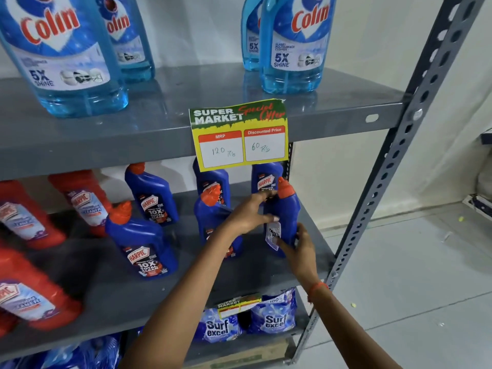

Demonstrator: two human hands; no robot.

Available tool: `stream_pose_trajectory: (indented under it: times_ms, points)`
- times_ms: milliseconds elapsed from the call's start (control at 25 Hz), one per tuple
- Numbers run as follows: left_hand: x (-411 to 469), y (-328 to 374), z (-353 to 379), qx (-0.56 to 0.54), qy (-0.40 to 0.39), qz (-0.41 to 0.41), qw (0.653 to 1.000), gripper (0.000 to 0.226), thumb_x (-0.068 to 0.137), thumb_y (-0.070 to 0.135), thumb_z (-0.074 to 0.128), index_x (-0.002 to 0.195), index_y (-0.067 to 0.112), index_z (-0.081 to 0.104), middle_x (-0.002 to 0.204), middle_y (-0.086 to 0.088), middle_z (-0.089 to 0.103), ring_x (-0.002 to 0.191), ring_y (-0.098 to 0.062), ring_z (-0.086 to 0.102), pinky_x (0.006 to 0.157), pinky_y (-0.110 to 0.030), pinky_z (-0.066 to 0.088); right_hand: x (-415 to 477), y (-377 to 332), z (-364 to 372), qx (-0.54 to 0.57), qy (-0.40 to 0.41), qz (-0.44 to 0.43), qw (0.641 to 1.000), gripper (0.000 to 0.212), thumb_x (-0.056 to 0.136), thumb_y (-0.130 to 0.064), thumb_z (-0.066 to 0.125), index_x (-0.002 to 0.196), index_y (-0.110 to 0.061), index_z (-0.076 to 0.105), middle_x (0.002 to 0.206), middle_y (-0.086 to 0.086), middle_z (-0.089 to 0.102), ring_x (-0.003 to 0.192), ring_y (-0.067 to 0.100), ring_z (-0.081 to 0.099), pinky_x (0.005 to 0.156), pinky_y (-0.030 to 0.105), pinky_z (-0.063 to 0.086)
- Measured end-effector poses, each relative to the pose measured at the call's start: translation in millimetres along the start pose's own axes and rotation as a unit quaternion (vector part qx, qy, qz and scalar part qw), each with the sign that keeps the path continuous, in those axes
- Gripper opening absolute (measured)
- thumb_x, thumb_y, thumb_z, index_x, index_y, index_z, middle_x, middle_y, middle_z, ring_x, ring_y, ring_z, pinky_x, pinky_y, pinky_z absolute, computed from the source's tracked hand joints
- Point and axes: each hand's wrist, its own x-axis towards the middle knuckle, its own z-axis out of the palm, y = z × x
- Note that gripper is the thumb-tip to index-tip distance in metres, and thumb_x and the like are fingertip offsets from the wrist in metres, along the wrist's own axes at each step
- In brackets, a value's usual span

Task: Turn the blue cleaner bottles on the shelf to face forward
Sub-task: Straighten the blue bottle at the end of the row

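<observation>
Mid shelf (266,278) | both hands' fingers clamped on blue bottle (288,209) | L hand (247,213) upper, R hand (299,247) lower

A: What sort of place is this?
B: A shop: a grey metal shelf rack (378,182) stocked with rows of branded cleaner bottles (151,193), and a supermarket special-offer price tag (239,134) giving MRP and discounted price
</observation>
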Motion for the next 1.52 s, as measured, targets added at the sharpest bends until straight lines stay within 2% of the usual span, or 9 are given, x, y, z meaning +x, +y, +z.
stream_pose_trajectory:
  times_ms: [280,440,600,720,800,920,1120,1320,1520]
  points:
    - [7.0,10.5,-10.7,-0.034,-0.054,-0.007,0.998,0.060,0.074,0.020,0.075,0.128,0.017,0.050,0.130,-0.008,0.058,0.117,-0.021,0.054,0.103,-0.041,0.044,11.9,1.8,-37.6,0.011,-0.171,-0.016,0.985,0.042,0.081,-0.009,0.066,0.117,-0.012,0.046,0.119,0.016,0.061,0.104,0.027,0.063,0.086,0.027,0.056]
    - [5.1,23.8,4.2,-0.046,0.109,-0.022,0.993,0.053,0.068,0.026,0.080,0.114,0.014,0.059,0.117,-0.007,0.067,0.102,-0.020,0.062,0.093,-0.040,0.051,18.0,-3.0,-33.3,-0.024,-0.118,-0.029,0.992,0.081,0.076,-0.034,0.071,0.140,-0.019,0.024,0.140,0.013,0.045,0.126,0.027,0.048,0.101,0.050,0.047]
    - [6.3,38.2,17.1,0.018,0.268,-0.110,0.957,0.051,0.061,0.044,0.079,0.098,0.013,0.064,0.099,-0.003,0.071,0.088,-0.022,0.066,0.073,-0.032,0.053,5.5,-14.1,0.6,-0.186,-0.031,-0.078,0.979,0.119,0.061,-0.039,0.082,0.145,-0.010,0.004,0.151,0.016,0.025,0.139,0.033,0.024,0.113,0.047,0.028]
    - [4.4,47.1,20.9,0.066,0.286,-0.111,0.949,0.048,0.060,0.052,0.076,0.083,0.014,0.059,0.079,-0.001,0.065,0.071,-0.021,0.061,0.061,-0.030,0.046,9.4,-12.6,6.2,-0.179,0.006,-0.104,0.978,0.102,0.065,-0.023,0.076,0.144,-0.013,0.012,0.146,0.018,0.034,0.131,0.036,0.036,0.109,0.045,0.032]
    - [3.3,42.8,13.4,-0.024,0.232,-0.092,0.968,0.042,0.065,0.053,0.074,0.076,0.016,0.057,0.078,-0.004,0.068,0.071,-0.021,0.065,0.063,-0.034,0.055,11.3,-9.6,-1.1,-0.103,-0.004,-0.094,0.990,0.092,0.060,-0.021,0.073,0.138,-0.025,0.024,0.135,0.014,0.048,0.115,0.035,0.052,0.099,0.051,0.046]
    - [0.7,30.7,-6.7,-0.265,0.085,-0.099,0.955,0.023,0.080,0.036,0.068,0.094,0.019,0.064,0.103,-0.006,0.070,0.101,-0.025,0.065,0.087,-0.042,0.051,11.4,-7.8,-20.0,0.001,-0.034,-0.097,0.995,0.066,0.055,-0.028,0.070,0.113,-0.039,0.039,0.110,0.012,0.058,0.087,0.028,0.060,0.077,0.046,0.056]
    - [4.9,14.1,-8.6,-0.319,-0.060,-0.056,0.944,0.032,0.085,0.022,0.062,0.117,0.022,0.057,0.114,0.001,0.064,0.116,-0.022,0.056,0.097,-0.043,0.045,18.9,-8.5,-40.2,0.103,-0.183,-0.042,0.977,0.052,0.056,-0.020,0.070,0.103,-0.031,0.052,0.103,0.010,0.066,0.095,0.028,0.064,0.082,0.040,0.057]
    - [6.5,13.1,24.4,-0.313,0.126,-0.024,0.941,0.039,0.073,0.009,0.075,0.106,0.017,0.054,0.094,0.000,0.066,0.086,-0.017,0.065,0.068,-0.025,0.055,35.6,0.4,-39.7,0.131,-0.140,-0.035,0.981,0.055,0.064,-0.009,0.065,0.117,-0.014,0.052,0.108,0.014,0.063,0.095,0.022,0.063,0.074,0.025,0.059]
    - [9.0,-2.4,43.9,-0.312,0.260,-0.056,0.912,0.054,0.058,0.019,0.086,0.098,0.015,0.051,0.100,-0.011,0.064,0.087,-0.026,0.064,0.074,-0.036,0.056,51.7,3.9,-32.2,0.106,-0.122,-0.022,0.987,0.048,0.081,0.012,0.051,0.122,-0.012,0.048,0.113,0.018,0.060,0.096,0.025,0.061,0.071,0.022,0.058]
